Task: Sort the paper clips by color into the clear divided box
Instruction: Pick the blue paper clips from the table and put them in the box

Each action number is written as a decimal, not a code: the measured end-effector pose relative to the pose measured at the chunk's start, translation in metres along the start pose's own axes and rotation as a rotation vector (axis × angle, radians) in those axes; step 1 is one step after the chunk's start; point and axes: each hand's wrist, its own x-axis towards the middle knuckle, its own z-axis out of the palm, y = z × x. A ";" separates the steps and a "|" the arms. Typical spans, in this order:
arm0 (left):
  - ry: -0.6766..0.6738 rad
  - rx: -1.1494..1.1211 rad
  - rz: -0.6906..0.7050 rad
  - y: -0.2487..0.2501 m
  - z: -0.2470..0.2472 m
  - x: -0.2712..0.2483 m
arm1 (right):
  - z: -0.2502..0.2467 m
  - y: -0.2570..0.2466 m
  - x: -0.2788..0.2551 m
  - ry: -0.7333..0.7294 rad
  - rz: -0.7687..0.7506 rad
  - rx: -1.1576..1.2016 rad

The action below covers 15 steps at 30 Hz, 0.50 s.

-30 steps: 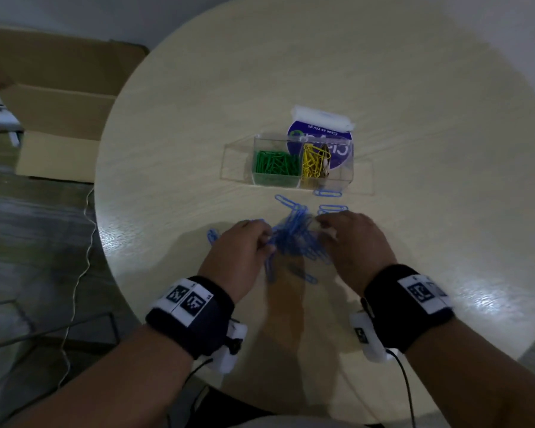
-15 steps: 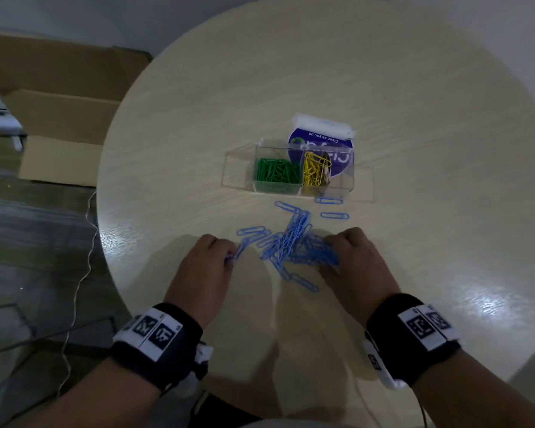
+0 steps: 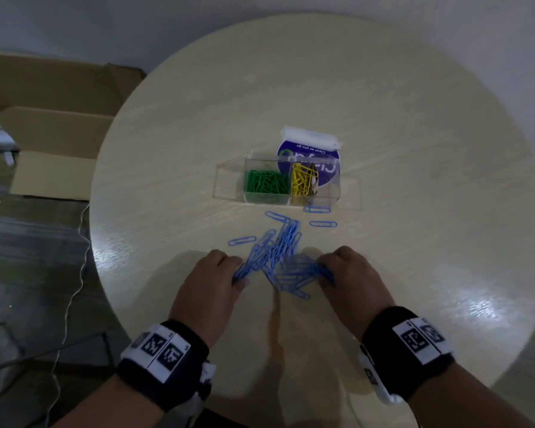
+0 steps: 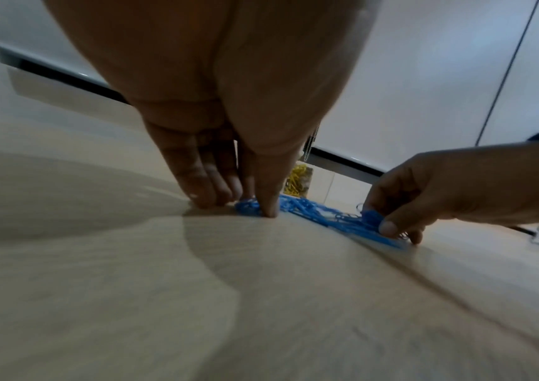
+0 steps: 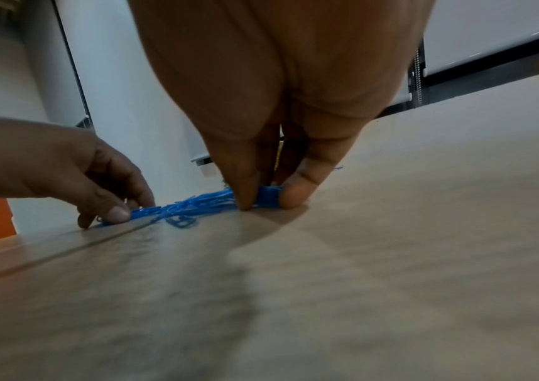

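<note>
Head view: on the round table [image 3: 414, 118], the blue paper clips [image 3: 278, 257] lie heaped toward its near edge, between the left hand [image 3: 210, 285] and right hand [image 3: 349, 279]; the clear divided box [image 3: 288, 183] sits mid-table with green and yellow clips. Left wrist view: thumb and fingers [image 4: 203, 185] pinch blue clips. Right wrist view: thumb and fingers [image 5: 297, 190] pinch the heap's other end

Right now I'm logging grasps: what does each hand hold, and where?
Both pinch the blue paper clips on the table: left hand at the pile's left edge, right hand at its right edge, thumb against fingertips.
</note>
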 end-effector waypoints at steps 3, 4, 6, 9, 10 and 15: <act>-0.029 0.086 0.045 -0.003 0.001 -0.008 | 0.001 0.003 -0.004 -0.010 0.000 -0.099; -0.038 0.113 0.047 -0.003 0.001 -0.009 | 0.000 0.003 -0.004 -0.015 0.000 -0.141; -0.052 0.178 0.036 0.001 -0.004 -0.007 | -0.001 0.003 -0.005 -0.009 -0.004 -0.182; -0.086 0.224 0.020 0.006 -0.013 -0.002 | -0.007 0.006 -0.004 0.021 -0.015 -0.142; -0.090 0.217 0.026 0.007 -0.016 0.000 | -0.010 0.007 -0.004 0.040 -0.015 -0.109; 0.011 -0.031 -0.016 0.030 -0.037 0.028 | -0.031 0.013 -0.002 0.109 0.043 0.121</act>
